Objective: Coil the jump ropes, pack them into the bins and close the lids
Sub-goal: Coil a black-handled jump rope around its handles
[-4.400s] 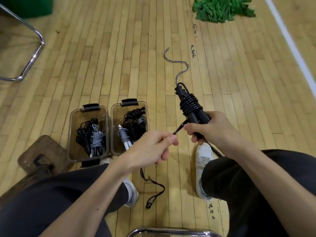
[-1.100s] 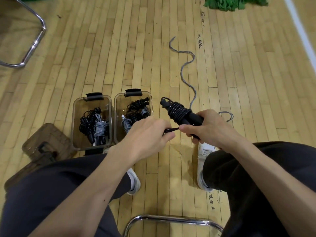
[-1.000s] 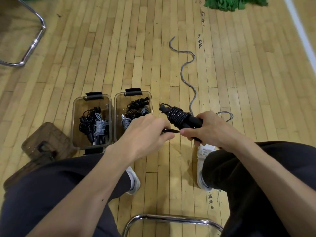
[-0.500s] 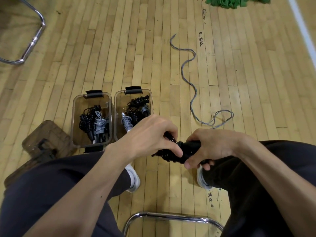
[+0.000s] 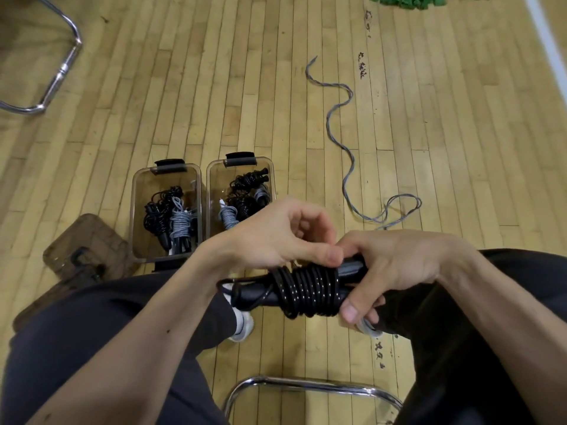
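Note:
A black jump rope (image 5: 302, 291) lies sideways between my knees, its cord wound tightly around the two handles. My right hand (image 5: 395, 268) grips the handle end of that bundle. My left hand (image 5: 276, 233) sits on top of the coil, thumb and fingertips pinched at the last turn of cord. Two open clear bins stand on the floor ahead: the left bin (image 5: 135, 210) and the right bin (image 5: 209, 191), each holding coiled black and grey ropes. A loose grey rope (image 5: 345, 148) snakes across the floor to the right.
Two brown lids (image 5: 82, 250) lie stacked left of the bins. A chrome chair frame (image 5: 306, 386) curves below my knees and another chrome frame (image 5: 58, 75) stands far left. Green fabric (image 5: 414, 0) lies at the top edge. My white shoes (image 5: 242, 325) rest on the wooden floor.
The bundle has come down from upright in front of me to lying sideways over my knees. The trailing black cord end is now wound in, and my left hand has moved onto the coil.

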A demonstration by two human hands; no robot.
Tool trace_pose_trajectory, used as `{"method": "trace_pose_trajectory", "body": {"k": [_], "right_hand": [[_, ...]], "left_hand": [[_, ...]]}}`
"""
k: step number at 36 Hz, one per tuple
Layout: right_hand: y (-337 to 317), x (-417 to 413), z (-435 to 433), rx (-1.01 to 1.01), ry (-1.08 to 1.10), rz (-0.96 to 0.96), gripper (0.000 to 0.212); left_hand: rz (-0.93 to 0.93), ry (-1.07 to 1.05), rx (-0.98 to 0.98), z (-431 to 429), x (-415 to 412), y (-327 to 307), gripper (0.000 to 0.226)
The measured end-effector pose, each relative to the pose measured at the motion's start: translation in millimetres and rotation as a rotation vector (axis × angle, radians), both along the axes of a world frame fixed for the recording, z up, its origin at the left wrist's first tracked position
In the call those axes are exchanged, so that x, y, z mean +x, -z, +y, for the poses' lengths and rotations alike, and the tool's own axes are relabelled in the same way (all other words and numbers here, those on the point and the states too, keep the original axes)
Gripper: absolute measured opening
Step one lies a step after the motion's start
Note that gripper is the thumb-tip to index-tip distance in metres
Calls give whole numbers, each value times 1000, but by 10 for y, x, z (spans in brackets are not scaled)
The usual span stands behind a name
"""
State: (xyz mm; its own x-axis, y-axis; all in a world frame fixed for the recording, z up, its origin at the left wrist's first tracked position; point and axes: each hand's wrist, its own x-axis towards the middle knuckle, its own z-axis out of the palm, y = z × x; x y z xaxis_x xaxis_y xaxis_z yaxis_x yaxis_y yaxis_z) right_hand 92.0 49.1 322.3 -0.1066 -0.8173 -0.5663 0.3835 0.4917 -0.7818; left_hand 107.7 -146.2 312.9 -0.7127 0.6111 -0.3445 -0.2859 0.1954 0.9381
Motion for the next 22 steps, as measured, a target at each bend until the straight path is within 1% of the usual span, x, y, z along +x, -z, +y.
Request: {"method": "trace_pose_trajectory", "body": {"k": [4,7,9,15,16,18,20,22], "right_hand": [[1,4,2,-105,100,-43,20],[23,19,15,-114,174,-40,20],[36,28,12,-120,193,-33,20],[30,20,18,-169,265,-73,22],[45,13,24,-183,283,-85,25],[70,-2,34,-204,363,-153,32],[71,-15,28,-204,481,-198,35],[43,-25,7,-151,584,-184,38]], "left_hand": [[13,-87,110,-19,-49,10,1],[8,-210,121,-19,-69,65,9],[8,-253,122,-22,-72,93,13],[37,-368,121,-34,-82,97,9],[32,-373,130,-43,-81,108,9],[8,-384,138,-80,-69,135,17],[12,-408,85,-96,-62,152,20],[24,-418,4,-75,-63,159,21]]}}
